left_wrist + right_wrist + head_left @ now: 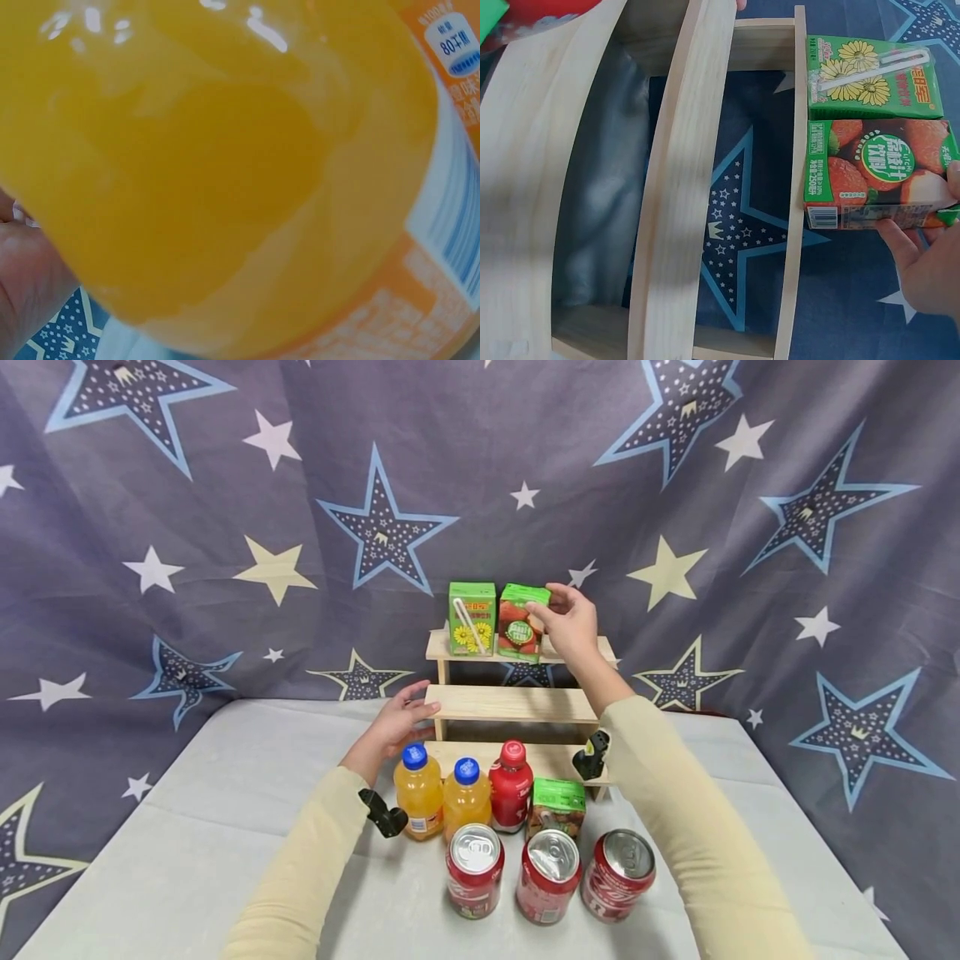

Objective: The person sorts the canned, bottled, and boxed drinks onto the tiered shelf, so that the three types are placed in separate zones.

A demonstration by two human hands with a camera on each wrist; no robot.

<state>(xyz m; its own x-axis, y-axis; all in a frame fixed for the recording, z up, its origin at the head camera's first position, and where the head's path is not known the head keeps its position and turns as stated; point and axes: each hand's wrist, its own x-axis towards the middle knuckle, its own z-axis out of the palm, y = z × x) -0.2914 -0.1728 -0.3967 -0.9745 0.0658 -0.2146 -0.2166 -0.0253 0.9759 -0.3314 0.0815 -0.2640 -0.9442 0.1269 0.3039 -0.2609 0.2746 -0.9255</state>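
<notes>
On the top step of a wooden tiered rack [517, 703], my right hand [572, 622] pinches a lychee juice carton [521, 625] by its right side. The carton stands close beside a green chrysanthemum drink carton [472, 620], which has a straw on its front. In the right wrist view, thumb and fingers of the right hand [930, 274] reach around the outer side of the lychee carton [885, 165]. Lower down, my left hand [397, 720] touches the left end of the middle step, its fingers loosely extended. An orange juice bottle [225, 172] fills most of the left wrist view.
Before the rack stand two orange drink bottles [418, 793] with blue caps, a red bottle [511, 789] and another green-topped carton [557, 810]. Three red cans [476, 872] stand nearest on the white-covered table [187, 860]. A star-patterned curtain [480, 460] hangs behind.
</notes>
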